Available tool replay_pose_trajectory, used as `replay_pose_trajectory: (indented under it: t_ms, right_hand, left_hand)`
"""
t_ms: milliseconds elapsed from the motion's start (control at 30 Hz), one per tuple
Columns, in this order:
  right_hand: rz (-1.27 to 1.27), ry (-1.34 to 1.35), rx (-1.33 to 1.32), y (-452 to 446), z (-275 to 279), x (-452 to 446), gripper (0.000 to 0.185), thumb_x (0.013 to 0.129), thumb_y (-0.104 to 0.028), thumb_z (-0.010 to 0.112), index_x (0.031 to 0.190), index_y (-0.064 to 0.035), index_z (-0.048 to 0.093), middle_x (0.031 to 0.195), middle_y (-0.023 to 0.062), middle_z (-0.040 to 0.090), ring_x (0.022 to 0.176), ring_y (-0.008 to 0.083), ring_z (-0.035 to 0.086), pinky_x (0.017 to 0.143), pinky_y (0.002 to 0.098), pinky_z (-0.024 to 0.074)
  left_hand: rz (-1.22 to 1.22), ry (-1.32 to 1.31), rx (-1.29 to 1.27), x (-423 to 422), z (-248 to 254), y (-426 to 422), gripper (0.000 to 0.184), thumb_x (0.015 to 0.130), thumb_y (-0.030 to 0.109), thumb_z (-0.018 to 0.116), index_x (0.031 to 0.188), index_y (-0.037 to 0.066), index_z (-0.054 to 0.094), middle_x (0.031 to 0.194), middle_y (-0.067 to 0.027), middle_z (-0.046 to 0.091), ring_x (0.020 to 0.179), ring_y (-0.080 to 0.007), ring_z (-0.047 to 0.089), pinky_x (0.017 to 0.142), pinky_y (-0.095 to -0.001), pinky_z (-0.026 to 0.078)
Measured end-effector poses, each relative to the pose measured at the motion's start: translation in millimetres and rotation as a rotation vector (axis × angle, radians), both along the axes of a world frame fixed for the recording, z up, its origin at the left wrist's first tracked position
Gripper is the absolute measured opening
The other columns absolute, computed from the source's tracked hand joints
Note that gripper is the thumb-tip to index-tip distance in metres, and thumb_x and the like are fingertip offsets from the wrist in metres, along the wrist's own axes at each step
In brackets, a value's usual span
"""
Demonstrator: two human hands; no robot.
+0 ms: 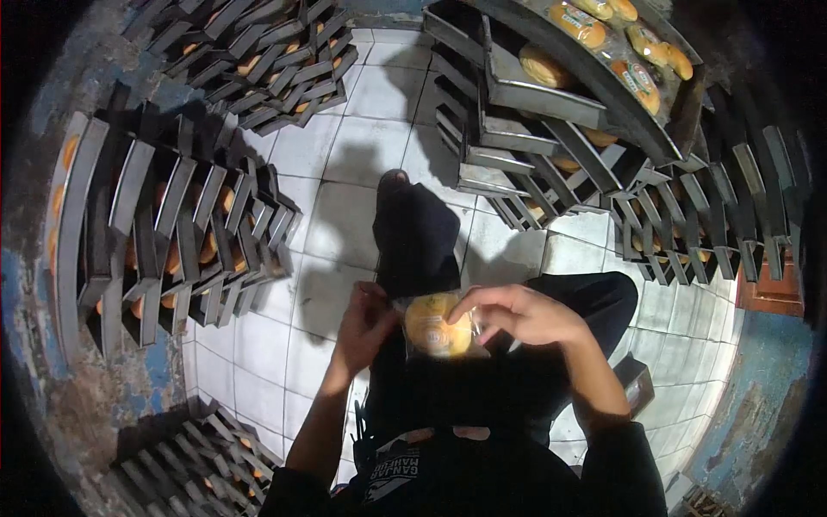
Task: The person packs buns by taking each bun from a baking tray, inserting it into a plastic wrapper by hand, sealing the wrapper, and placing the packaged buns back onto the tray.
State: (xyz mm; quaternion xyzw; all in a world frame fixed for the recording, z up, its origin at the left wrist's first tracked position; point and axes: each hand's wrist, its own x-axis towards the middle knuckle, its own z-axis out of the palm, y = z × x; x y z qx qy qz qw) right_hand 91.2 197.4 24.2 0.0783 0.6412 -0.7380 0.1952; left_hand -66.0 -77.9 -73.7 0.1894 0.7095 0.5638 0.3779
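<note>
A yellow-brown bread bun in a clear printed plastic bag is held over my lap. At the bag's left edge, my left hand has its fingers curled in, thumb against them, pinching the plastic. My right hand comes from the other side, with its forefinger reaching over the bun and its thumb by the bag's right edge; the fingers are bent around that edge. Whether the bag's mouth is sealed cannot be made out.
Criss-cross stacks of metal trays holding buns stand at left, lower left, top and right. The upper right tray carries several bagged buns. White tiles cover the floor. A small metal box stands right of my leg.
</note>
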Motion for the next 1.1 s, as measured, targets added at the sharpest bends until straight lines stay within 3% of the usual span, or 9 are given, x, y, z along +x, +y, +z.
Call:
replay_pose_trajectory:
  t_ms: [100, 200, 400, 433, 600, 733, 867, 967, 1100]
  right_hand:
    - [-0.102, 0.06, 0.103, 23.3, 50.9, -4.3, 0.041, 0.097, -0.005, 0.046, 0.131, -0.0077, 0.068, 0.111, 0.0093, 0.066, 0.094, 0.0198, 0.065, 0.085, 0.034, 0.059]
    - [-0.507, 0.521, 0.577, 57.4, 108.3, -18.1, 0.039, 0.094, -0.014, 0.077, 0.128, -0.0064, 0.059, 0.125, 0.0078, 0.057, 0.12, 0.0196, 0.056, 0.097, 0.0367, 0.0517]
    - [-1.203, 0.961, 0.734, 208.2, 178.6, -124.3, 0.04, 0.104, -0.029, 0.07, 0.133, -0.0048, 0.057, 0.108, 0.0075, 0.072, 0.081, 0.0124, 0.065, 0.071, 0.028, 0.0543]
    - [-1.28, 0.689, 0.936, 234.3, 187.6, -133.1, 0.072, 0.1, -0.056, 0.069, 0.156, -0.0154, 0.045, 0.144, 0.0245, 0.059, 0.128, 0.0329, 0.062, 0.102, 0.0489, 0.052]
    - [-1.057, 0.241, 1.147, 331.5, 160.0, -159.4, 0.076, 0.103, -0.051, 0.064, 0.16, -0.0045, 0.046, 0.15, 0.0216, 0.059, 0.142, 0.0357, 0.055, 0.108, 0.0423, 0.0495]
    - [-0.894, 0.862, 0.527, 201.1, 179.7, -88.1, 0.045, 0.108, -0.041, 0.063, 0.13, -0.0024, 0.064, 0.111, 0.0105, 0.074, 0.084, 0.0161, 0.071, 0.07, 0.0281, 0.0564]
    - [-0.142, 0.44, 0.132, 126.9, 121.2, 4.5, 0.046, 0.112, -0.041, 0.053, 0.13, -0.0019, 0.069, 0.115, 0.0149, 0.077, 0.095, 0.0245, 0.076, 0.082, 0.0364, 0.0597]
    - [-0.055, 0.335, 1.332, 66.8, 16.2, 40.2, 0.05, 0.103, -0.048, 0.064, 0.11, -0.0004, 0.075, 0.095, 0.0203, 0.075, 0.085, 0.0328, 0.075, 0.081, 0.0473, 0.0594]
    - [0.431, -0.232, 1.336, -4.9, -48.4, 68.2, 0.035, 0.103, -0.038, 0.06, 0.103, -0.0069, 0.077, 0.104, 0.0124, 0.075, 0.097, 0.0311, 0.075, 0.086, 0.0421, 0.0578]
  left_hand:
    - [-0.038, 0.128, -0.105, -6.3, 0.9, 4.1, 0.038, 0.095, 0.013, 0.079, 0.121, 0.007, 0.051, 0.084, 0.0007, 0.05, 0.078, -0.0085, 0.047, 0.069, -0.0267, 0.042]
    - [-0.041, 0.108, -0.112, -11.2, 0.1, 8.4, 0.041, 0.095, 0.013, 0.08, 0.122, 0.007, 0.05, 0.083, 0.0016, 0.047, 0.076, -0.0078, 0.044, 0.067, -0.0266, 0.04]
    - [-0.051, -0.022, -0.061, -17.0, -4.0, 6.5, 0.042, 0.096, 0.013, 0.08, 0.122, 0.006, 0.047, 0.084, 0.0002, 0.051, 0.072, -0.0086, 0.045, 0.066, -0.0271, 0.041]
    - [-0.066, -0.003, -0.083, -17.0, -1.4, 6.5, 0.042, 0.097, 0.012, 0.079, 0.121, 0.006, 0.046, 0.084, -0.0006, 0.053, 0.071, -0.0089, 0.046, 0.066, -0.0272, 0.041]
    - [-0.021, -0.002, -0.015, -9.8, 14.7, 13.9, 0.039, 0.098, 0.011, 0.077, 0.119, 0.006, 0.045, 0.083, -0.0015, 0.054, 0.072, -0.0091, 0.048, 0.067, -0.0279, 0.043]
    - [-0.024, -0.002, -0.106, -14.5, 19.2, 9.1, 0.04, 0.098, 0.011, 0.076, 0.121, 0.006, 0.044, 0.085, -0.0032, 0.058, 0.075, -0.0092, 0.051, 0.068, -0.0282, 0.045]
    - [0.003, 0.043, -0.085, -29.0, -13.6, -8.0, 0.032, 0.098, 0.011, 0.076, 0.119, 0.005, 0.052, 0.089, -0.004, 0.058, 0.08, -0.0118, 0.054, 0.073, -0.0296, 0.048]
    - [0.047, 0.219, -0.065, -27.8, 12.6, 7.4, 0.017, 0.101, 0.012, 0.072, 0.109, 0.006, 0.059, 0.088, -0.0009, 0.057, 0.079, -0.0087, 0.051, 0.073, -0.0277, 0.045]
    - [0.038, 0.228, 0.088, -10.1, 52.8, 44.4, 0.016, 0.101, 0.009, 0.071, 0.112, 0.007, 0.059, 0.089, 0.0002, 0.058, 0.079, -0.0082, 0.053, 0.073, -0.0257, 0.045]
